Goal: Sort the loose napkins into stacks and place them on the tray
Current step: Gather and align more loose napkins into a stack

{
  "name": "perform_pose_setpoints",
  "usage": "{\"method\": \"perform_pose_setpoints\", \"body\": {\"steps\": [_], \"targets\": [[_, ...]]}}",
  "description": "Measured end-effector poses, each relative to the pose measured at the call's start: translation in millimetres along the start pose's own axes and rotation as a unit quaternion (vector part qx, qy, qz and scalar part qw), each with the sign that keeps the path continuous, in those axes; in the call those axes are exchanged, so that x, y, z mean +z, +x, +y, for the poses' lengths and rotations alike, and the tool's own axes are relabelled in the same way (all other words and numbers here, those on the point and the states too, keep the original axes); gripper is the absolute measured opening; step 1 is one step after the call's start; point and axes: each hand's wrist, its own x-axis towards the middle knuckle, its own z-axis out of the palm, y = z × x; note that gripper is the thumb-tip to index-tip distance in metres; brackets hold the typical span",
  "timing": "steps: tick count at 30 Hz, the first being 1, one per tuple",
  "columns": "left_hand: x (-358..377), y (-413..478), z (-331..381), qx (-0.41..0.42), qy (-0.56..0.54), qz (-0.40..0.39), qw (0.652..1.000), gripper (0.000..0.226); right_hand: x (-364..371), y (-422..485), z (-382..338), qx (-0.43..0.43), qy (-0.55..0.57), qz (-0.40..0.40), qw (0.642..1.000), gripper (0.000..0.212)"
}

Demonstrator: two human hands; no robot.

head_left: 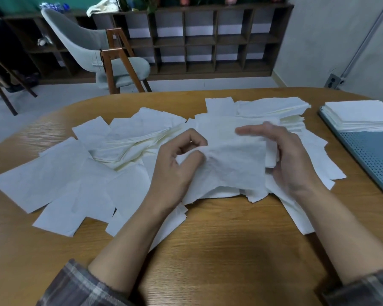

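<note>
Several loose white napkins [60, 180] lie scattered across the wooden table [219, 250]. My left hand [177, 166] pinches the left edge of a small bunch of napkins [234, 166] held just above the pile. My right hand [290, 160] holds the bunch's right side, fingers stretched over the top and thumb underneath. A blue perforated tray [372, 155] sits at the right edge of the table, with a neat stack of napkins [360, 117] on its far end. A fanned pile of napkins [274, 108] lies behind my hands.
A grey chair with wooden legs [102, 56] stands beyond the table's far edge. A dark cubby shelf [208, 38] lines the back wall. Bare table surface lies between my forearms near the front edge.
</note>
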Motion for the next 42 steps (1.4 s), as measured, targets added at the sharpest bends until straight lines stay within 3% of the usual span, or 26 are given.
{"method": "perform_pose_setpoints", "body": {"steps": [3, 7, 8, 23, 34, 37, 42], "targets": [[-0.1, 2.3, -3.7, -0.072, 0.023, 0.026, 0.997, 0.016, 1.8, -2.0, 0.5, 0.044, 0.05, -0.056, 0.996, 0.055], [0.2, 3.9, -11.3, -0.126, 0.015, 0.057, 0.99, 0.006, 6.7, -7.1, -1.9, -0.002, -0.038, -0.06, 0.997, 0.019], [-0.6, 4.1, -11.5, -0.132, 0.007, 0.062, 0.989, 0.004, 6.7, -7.6, -1.4, -0.014, -0.06, -0.061, 0.996, 0.019], [5.0, 4.6, -18.1, -0.127, 0.01, 0.073, 0.989, 0.017, 7.0, -6.3, 1.1, -0.067, -0.129, -0.083, 0.986, 0.054], [7.5, 2.3, -16.8, -0.101, 0.062, 0.097, 0.988, 0.028, 6.5, -7.1, -0.2, -0.093, -0.154, -0.073, 0.981, 0.064], [6.1, 2.0, -10.9, -0.136, 0.011, 0.077, 0.988, 0.046, 3.3, -6.2, -2.7, -0.11, -0.13, -0.053, 0.984, 0.078], [3.3, 2.1, -7.0, -0.139, -0.031, 0.039, 0.989, 0.047, 6.4, -2.3, -1.7, -0.109, -0.131, -0.042, 0.984, 0.087]]}}
